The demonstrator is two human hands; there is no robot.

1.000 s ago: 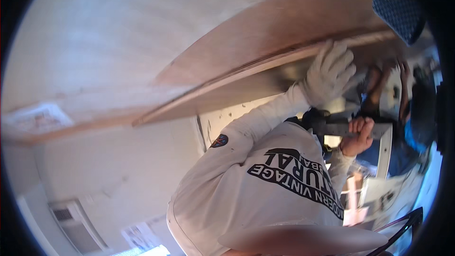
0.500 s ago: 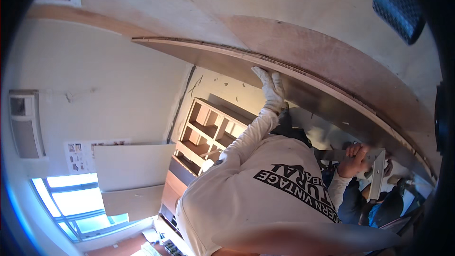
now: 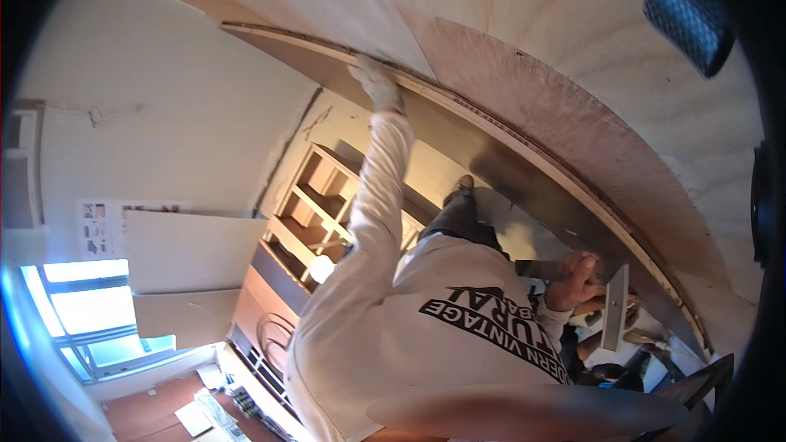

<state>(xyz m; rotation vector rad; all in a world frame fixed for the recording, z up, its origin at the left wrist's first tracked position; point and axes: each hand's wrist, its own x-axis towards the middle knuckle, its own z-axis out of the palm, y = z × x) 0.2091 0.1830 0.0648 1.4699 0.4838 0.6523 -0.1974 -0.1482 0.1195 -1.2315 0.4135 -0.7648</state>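
Observation:
My left hand (image 3: 378,88), in a pale work glove, is at the edge of a long wooden board (image 3: 483,143), its fingers bent over that edge. The fingertips are slightly blurred. Lower right, my bare right hand (image 3: 573,282) is closed round an L-shaped metal square (image 3: 616,311). One pale leg of it shows right of the hand, and a darker leg sticks out to the left. The board slants from upper left to lower right, its dull grey-brown face toward me. My white printed sweatshirt (image 3: 458,311) fills the lower middle.
Beyond the board is a pale plywood surface (image 3: 573,0). Behind my left arm stands an open wooden shelf unit (image 3: 304,196). Pale sheets (image 3: 188,254) lean near a bright window (image 3: 90,303). Another person (image 3: 606,372) is partly visible beyond my right hand.
My left hand has moved left along the board's edge, and its spread fingers are now bent over it. My right hand and the square have shifted left, and the square has turned. The view has shifted too.

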